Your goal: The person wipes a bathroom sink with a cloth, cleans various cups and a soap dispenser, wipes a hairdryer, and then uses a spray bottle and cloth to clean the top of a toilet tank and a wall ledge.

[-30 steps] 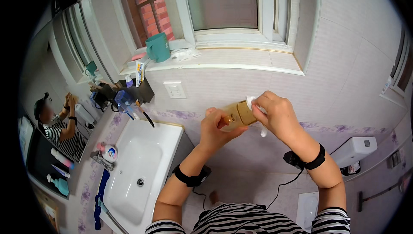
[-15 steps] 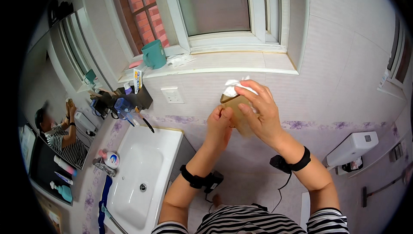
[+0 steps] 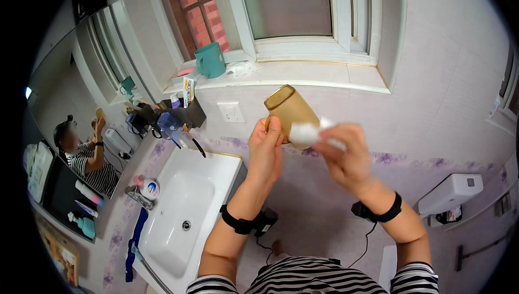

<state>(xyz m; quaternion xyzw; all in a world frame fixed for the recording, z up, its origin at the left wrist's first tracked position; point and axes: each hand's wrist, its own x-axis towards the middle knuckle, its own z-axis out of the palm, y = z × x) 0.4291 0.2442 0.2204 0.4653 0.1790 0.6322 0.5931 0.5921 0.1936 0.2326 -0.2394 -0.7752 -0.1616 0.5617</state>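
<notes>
The translucent amber tapered cup [image 3: 294, 109], axis eleven-to-five o'clock, is gripped by the left hand [image 3: 265, 149], ten o'clock from the right hand [image 3: 347, 156], where crumpled white tissue [image 3: 304, 133] is pinched.

The person's left arm [image 3: 218, 253] and right arm [image 3: 415, 251] rise from the lower edge with elbows bent, the left forearm [image 3: 246, 192] slanting up to the right and the right forearm [image 3: 378, 199] slanting up to the left, bringing the hands near each other but apart. The left hand [image 3: 265, 151] is upright and curled in a firm grip, thumb [image 3: 274, 127] pointing upward, in line with the forearm. The right hand [image 3: 348, 159], slightly blurred, points leftward toward the other, its fingers [image 3: 348, 134] bent and their tips drawn together in a pinch.
</notes>
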